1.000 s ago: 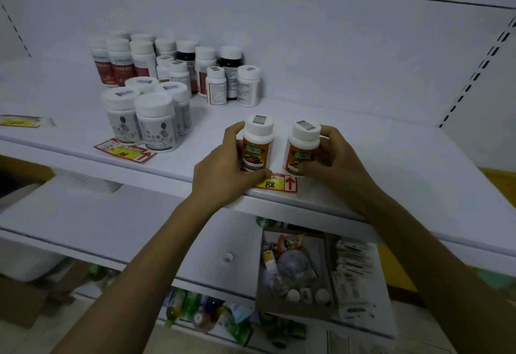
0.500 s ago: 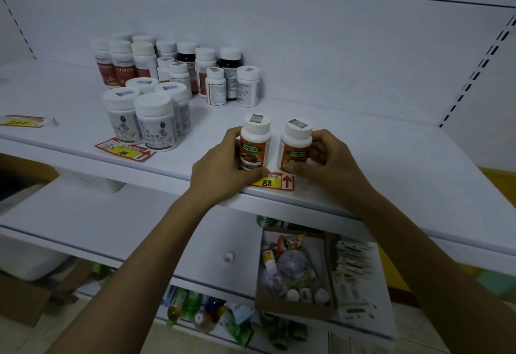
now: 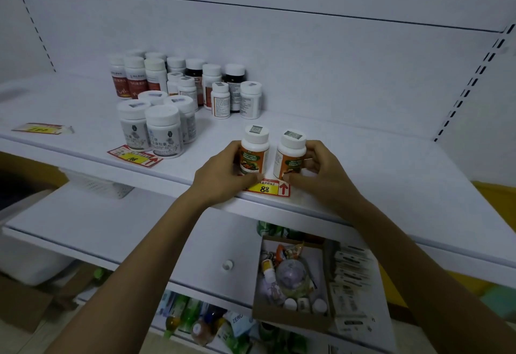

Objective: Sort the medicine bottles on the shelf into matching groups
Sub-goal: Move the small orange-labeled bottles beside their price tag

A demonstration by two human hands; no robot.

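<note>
Two matching white bottles with orange labels stand side by side near the front edge of the white shelf (image 3: 391, 174). My left hand (image 3: 223, 174) grips the left orange bottle (image 3: 254, 152). My right hand (image 3: 321, 172) grips the right orange bottle (image 3: 290, 155), which leans slightly. A group of large white bottles with grey labels (image 3: 156, 127) stands to the left. Behind them are red-labelled bottles (image 3: 134, 77), dark bottles (image 3: 234, 79) and small white bottles (image 3: 250, 99) against the back wall.
A yellow price tag marked 88 (image 3: 265, 187) lies just in front of the held bottles, another tag (image 3: 134, 155) by the grey group, a third (image 3: 42, 128) at far left. The lower shelf holds a cardboard box of small items (image 3: 290, 314).
Both hands have shifted the two orange bottles slightly left and closer together above the 88 tag. The right bottle has turned a little in my right hand.
</note>
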